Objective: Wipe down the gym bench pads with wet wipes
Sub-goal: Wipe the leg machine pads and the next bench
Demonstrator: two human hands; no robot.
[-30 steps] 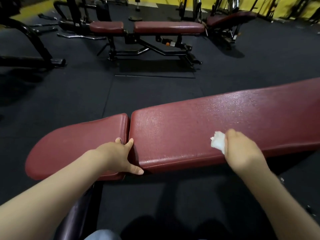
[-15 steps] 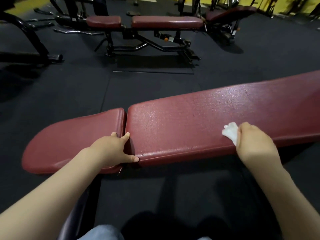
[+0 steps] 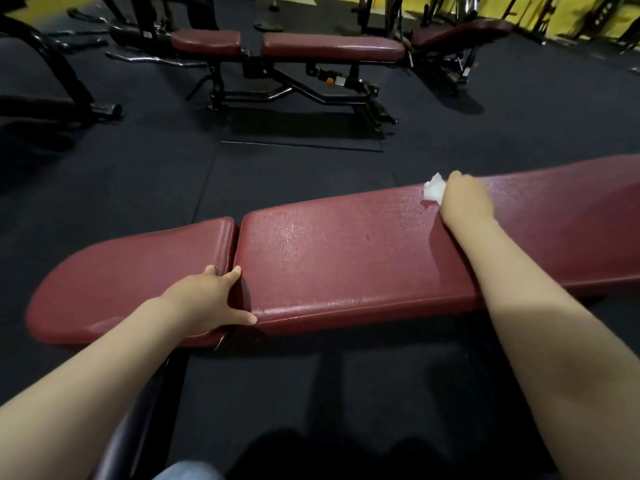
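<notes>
Under your right hand (image 3: 465, 200), the crumpled white wet wipe (image 3: 434, 190) lies on the far edge of the long maroon vinyl back pad (image 3: 346, 251). Your fingers are curled over the wipe and bunch it; only a small tuft shows ahead of your knuckles. Your left hand (image 3: 211, 297) braces at the gap between the back pad and the short maroon vinyl seat pad (image 3: 131, 271), fingers spread and relaxed, thumb laid along the near edge, gripping nothing.

Risks from this position:

- Loss of the wipe. The wipe sits close to the far edge of the pad. A stroke pushed further away from you can, in all likelihood, carry it off onto the black rubber floor (image 3: 138, 174).
- Reduced coverage. A bunched wipe probably contacts a narrow strip only. Expect streaks or missed bands unless you flatten it under the palm.
- Uneven result. Moisture sheen shows on the pad between your two hands; the seat pad beside your left hand looks dry and appears untreated.
- Pinch hazard. Your left fingertips rest at the gap between the pads. Any pad movement could nip them.
</notes>
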